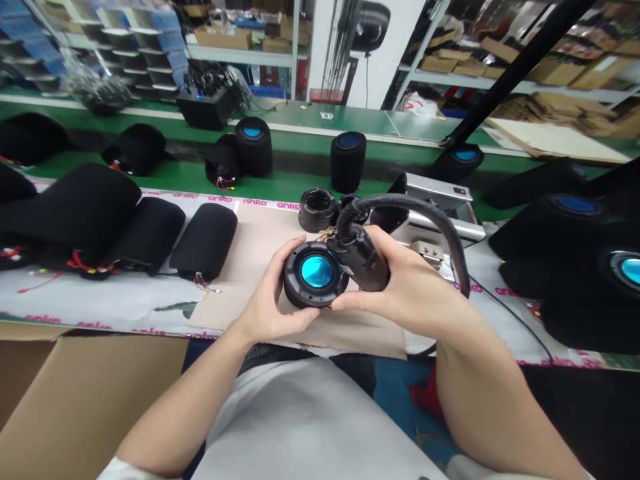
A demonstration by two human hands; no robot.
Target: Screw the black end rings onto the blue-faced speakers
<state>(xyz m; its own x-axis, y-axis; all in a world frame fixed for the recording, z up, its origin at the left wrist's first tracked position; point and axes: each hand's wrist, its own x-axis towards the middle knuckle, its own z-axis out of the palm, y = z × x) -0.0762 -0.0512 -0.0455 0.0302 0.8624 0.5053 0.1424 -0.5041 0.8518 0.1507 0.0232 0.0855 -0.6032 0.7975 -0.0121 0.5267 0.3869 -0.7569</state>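
My left hand (270,300) curls around the side of a round black speaker end piece (291,277) with a shiny blue disc in its middle. The piece faces up, just over a cardboard sheet (255,247). In my right hand (395,287) is a black corded hand tool (367,263) with a thick ribbed cable looping to the right; its working tip is hidden. The right thumb reaches to the lower edge of the speaker piece. Beyond them stand black plastic rings (318,210), one partly covered by the cable.
Black fabric-covered speaker bodies (205,240) with loose wires lie at the left, and more (545,227) at the right. A silver metal device (435,200) sits right of the tool. Behind runs a green bench surface (300,157). An open cardboard box (100,400) is at lower left.
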